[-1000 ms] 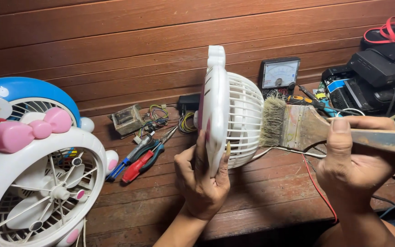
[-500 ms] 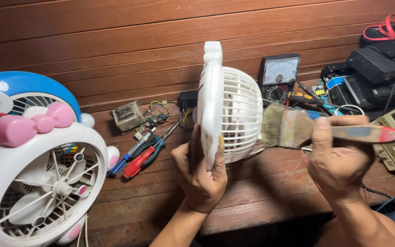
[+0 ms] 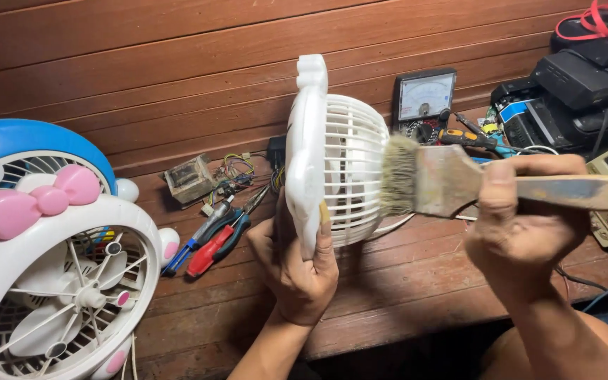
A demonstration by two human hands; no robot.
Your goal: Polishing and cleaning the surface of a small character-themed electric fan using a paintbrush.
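The left hand (image 3: 297,264) grips the upright fan guard (image 3: 336,169), its front hidden; the right hand (image 3: 522,225) clasps a horizontal paintbrush (image 3: 459,181), bristles seemingly touching the grille.

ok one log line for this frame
left hand: holds white fan upright | right hand: holds brush | bristles on fan grille | pliers on bench

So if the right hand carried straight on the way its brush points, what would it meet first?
The right hand points its paintbrush leftward; the bristles would meet the white fan grille first, seemingly already touching, though depth is unclear.
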